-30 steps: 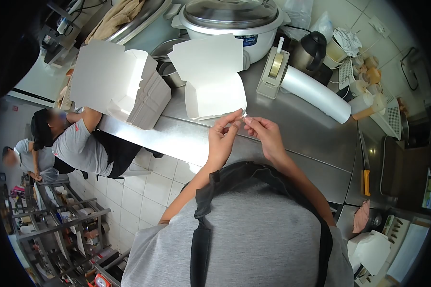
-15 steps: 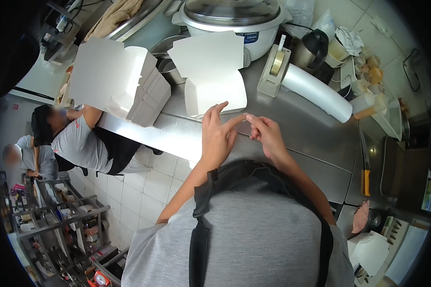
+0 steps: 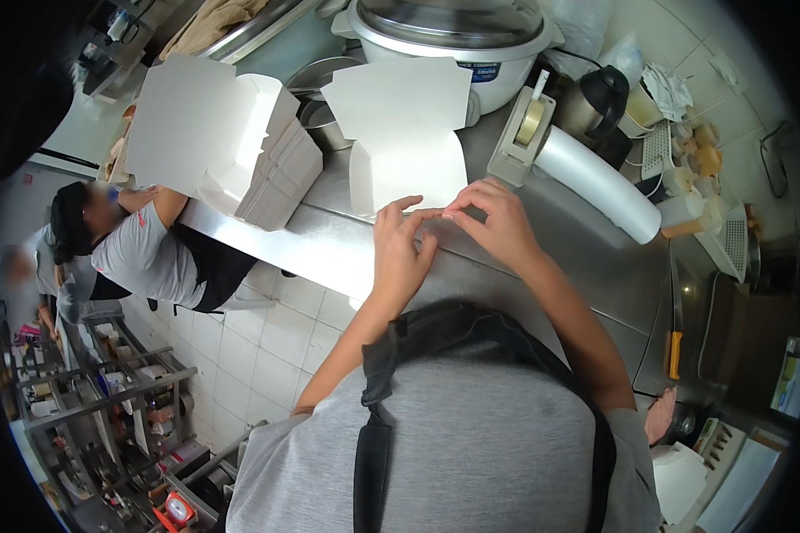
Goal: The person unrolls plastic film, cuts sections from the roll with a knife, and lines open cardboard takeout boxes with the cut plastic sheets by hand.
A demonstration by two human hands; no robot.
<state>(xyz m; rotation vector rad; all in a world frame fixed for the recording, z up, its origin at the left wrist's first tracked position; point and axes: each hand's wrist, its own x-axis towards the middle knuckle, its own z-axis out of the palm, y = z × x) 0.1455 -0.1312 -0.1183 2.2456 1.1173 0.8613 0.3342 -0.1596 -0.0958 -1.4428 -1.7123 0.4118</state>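
Just in front of an open white carton (image 3: 404,169), my two hands meet above the steel counter (image 3: 587,266). My left hand (image 3: 402,249) has its fingers spread, with the index finger stretched to the right. The thumb and fingertips of my right hand (image 3: 496,218) are pinched at the tip of that index finger. Whatever is between the fingertips is too small to make out. Behind my right hand stands a tape dispenser (image 3: 523,133), beside a white plastic roll (image 3: 596,185).
Stacked cartons (image 3: 276,173) stand at the left, their top one open. A rice cooker (image 3: 453,35) and metal pots (image 3: 324,124) are at the back. A yellow-handled knife (image 3: 676,342) lies at the right. Two people (image 3: 151,253) are at the far left, by a rack (image 3: 107,400).
A small white bit between my fingertips no longer shows. My left fingers have spread, and my right hand has turned and risen slightly. The whole view has shifted a little.
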